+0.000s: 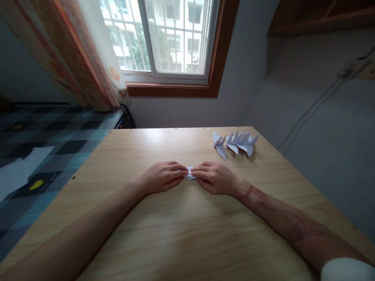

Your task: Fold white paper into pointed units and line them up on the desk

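Observation:
Between my two hands a small piece of folded white paper (190, 176) lies low over the middle of the table, its sides covered by my fingers. My left hand (165, 175) grips its left side, thumb below and fingers on top. The right side is pinched in the same way by my right hand (215, 177). Farther back, to the right of centre, stand several folded white paper figures (219, 144) with pointed wings, most of them bunched in a row (241, 143).
The light wooden table (190, 234) reaches back toward a barred window (175, 39). On the left a bed with a checked cover (73, 146) holds loose white paper sheets (26, 168). Curtains (76, 50) hang at the window. A cable (310, 107) runs down the right wall below a shelf (322, 23).

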A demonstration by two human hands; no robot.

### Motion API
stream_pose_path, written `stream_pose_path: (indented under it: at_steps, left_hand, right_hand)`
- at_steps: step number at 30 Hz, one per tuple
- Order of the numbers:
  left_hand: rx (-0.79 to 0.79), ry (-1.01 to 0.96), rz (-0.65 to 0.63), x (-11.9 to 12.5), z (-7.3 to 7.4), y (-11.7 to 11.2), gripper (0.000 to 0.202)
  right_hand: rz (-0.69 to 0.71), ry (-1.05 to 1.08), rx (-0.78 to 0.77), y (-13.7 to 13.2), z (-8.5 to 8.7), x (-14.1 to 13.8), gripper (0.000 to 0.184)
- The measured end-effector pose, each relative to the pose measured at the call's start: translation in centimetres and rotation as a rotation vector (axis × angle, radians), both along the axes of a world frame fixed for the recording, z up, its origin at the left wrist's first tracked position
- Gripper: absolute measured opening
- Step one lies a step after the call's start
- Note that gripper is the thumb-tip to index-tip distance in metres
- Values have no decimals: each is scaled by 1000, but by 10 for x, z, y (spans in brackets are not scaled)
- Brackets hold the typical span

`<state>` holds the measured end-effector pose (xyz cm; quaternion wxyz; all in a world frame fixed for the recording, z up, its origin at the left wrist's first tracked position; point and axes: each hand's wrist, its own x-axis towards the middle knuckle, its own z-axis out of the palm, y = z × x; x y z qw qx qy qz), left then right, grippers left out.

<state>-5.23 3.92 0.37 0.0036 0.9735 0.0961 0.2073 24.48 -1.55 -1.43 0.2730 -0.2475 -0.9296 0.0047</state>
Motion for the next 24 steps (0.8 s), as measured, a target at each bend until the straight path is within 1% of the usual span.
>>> stream_pose_path:
  at_steps: [4,6,10,13,16,17,19,22,24]
  left_hand:
    - [-45,-12,20,0,-1,-1,35]
    - [-87,-61,36,0,-3,-1,32]
    - [-155,-147,73,0,-8,0,24]
    - [-149,-131,71,1,-10,0,25]
    - [-166,-126,89,3,-9,-3,26]
    - [-197,-138,109,4,-8,-5,26]
    - [-312,-177,167,9,-5,-10,27]
    - [-572,-243,277,17,0,-17,28]
    - [-719,-276,338,22,2,-19,29]
  right_hand:
    - [-14,13,-12,0,-2,0,48]
    - [-24,19,-28,0,-2,0,51]
    - [-74,68,-39,1,-3,2,40]
    - [-98,138,-59,2,-6,2,32]
    - [-129,238,-137,2,-8,1,28]
    - [-142,278,-176,1,-8,1,28]
    - [-157,356,-271,0,-8,1,31]
    - [-159,461,-408,0,-8,2,30]
    - [-185,530,-459,2,-9,1,28]
